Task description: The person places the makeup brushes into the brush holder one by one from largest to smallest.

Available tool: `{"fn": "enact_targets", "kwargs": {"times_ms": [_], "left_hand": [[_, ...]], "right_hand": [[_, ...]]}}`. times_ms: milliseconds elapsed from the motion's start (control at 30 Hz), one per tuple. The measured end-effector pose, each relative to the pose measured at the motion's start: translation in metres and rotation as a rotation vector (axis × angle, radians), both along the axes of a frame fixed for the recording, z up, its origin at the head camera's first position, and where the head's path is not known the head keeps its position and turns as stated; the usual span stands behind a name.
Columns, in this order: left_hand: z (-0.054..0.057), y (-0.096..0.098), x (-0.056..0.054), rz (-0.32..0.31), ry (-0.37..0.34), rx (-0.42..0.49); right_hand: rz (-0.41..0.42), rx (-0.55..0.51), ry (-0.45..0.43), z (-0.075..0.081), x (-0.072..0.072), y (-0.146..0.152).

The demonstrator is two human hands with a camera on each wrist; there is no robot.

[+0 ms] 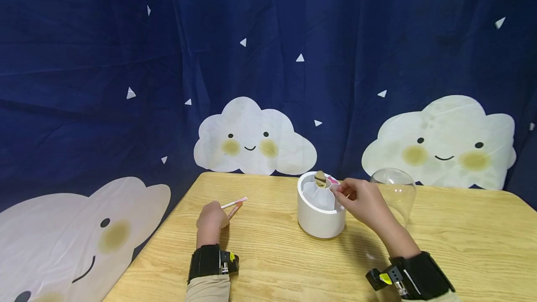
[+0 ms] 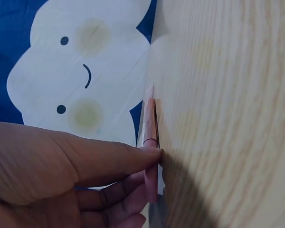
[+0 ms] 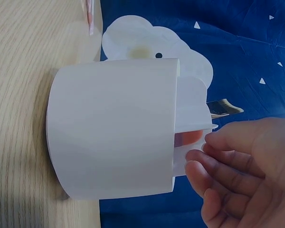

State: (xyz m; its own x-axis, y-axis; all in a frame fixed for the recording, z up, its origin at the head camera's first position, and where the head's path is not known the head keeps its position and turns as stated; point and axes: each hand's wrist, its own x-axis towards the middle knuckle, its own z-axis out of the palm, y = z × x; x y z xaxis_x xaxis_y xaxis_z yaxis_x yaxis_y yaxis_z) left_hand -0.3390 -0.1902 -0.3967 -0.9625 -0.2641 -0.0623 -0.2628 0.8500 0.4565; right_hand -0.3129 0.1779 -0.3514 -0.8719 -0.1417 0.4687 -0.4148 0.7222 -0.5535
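In the head view my left hand (image 1: 211, 218) is low over the table at left. It grips a slim pink stick (image 2: 151, 137) with a tapered tip, plus a white stick (image 1: 230, 203) with a pink slanted end. My right hand (image 1: 362, 202) reaches the right rim of a round white holder (image 1: 322, 222). Its thumb and bent fingers (image 3: 199, 175) are right at the edge of the holder's white divided insert (image 3: 192, 97); I cannot tell whether they pinch it. An orange-pink piece (image 3: 189, 137) shows in one compartment, a gold-and-dark piece (image 1: 320, 178) at the middle.
A clear dome cover (image 1: 396, 195) stands behind and right of my right hand. The wooden table (image 1: 268, 255) ends at a dark blue curtain (image 1: 268, 73) with printed clouds. Bright pink (image 1: 333, 180) shows at the holder's back right.
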Motion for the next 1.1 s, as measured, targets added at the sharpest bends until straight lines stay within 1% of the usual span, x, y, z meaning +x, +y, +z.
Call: {"fn": "enact_targets", "kwargs": {"times_ms": [167,233,300,367,433,567,633,900,967,1100], "left_hand": [[0.001,0.0,-0.001,-0.032,-0.005,-0.001],[0.001,0.001,0.0,-0.055,0.014,-0.007],[0.002,0.002,-0.001,-0.081,0.05,-0.011],[0.003,0.005,-0.001,-0.104,0.09,0.005],[0.005,0.008,-0.002,-0.116,0.122,0.06],[0.009,0.017,-0.004,-0.14,0.183,0.219],[0.01,0.022,-0.005,-0.161,0.222,0.279],[0.01,0.036,-0.016,-0.271,0.407,0.468],[0.012,0.043,-0.017,-0.3,0.443,0.509],[0.019,0.06,-0.017,-0.364,0.508,0.567]], "right_hand": [[0.002,0.003,-0.005,0.0,-0.001,0.0],[0.002,0.002,-0.01,-0.001,-0.001,0.0],[0.001,0.002,-0.012,-0.001,-0.001,0.0],[-0.001,0.001,-0.012,-0.001,-0.001,0.001],[-0.002,0.002,-0.012,0.0,0.0,0.001],[-0.004,0.003,-0.016,0.0,0.0,0.001],[-0.007,0.002,-0.02,0.0,0.0,0.001],[-0.013,0.009,-0.024,0.001,0.0,0.001],[-0.014,0.009,-0.027,0.001,0.0,0.001],[-0.017,0.006,-0.025,0.002,0.0,0.002]]}}
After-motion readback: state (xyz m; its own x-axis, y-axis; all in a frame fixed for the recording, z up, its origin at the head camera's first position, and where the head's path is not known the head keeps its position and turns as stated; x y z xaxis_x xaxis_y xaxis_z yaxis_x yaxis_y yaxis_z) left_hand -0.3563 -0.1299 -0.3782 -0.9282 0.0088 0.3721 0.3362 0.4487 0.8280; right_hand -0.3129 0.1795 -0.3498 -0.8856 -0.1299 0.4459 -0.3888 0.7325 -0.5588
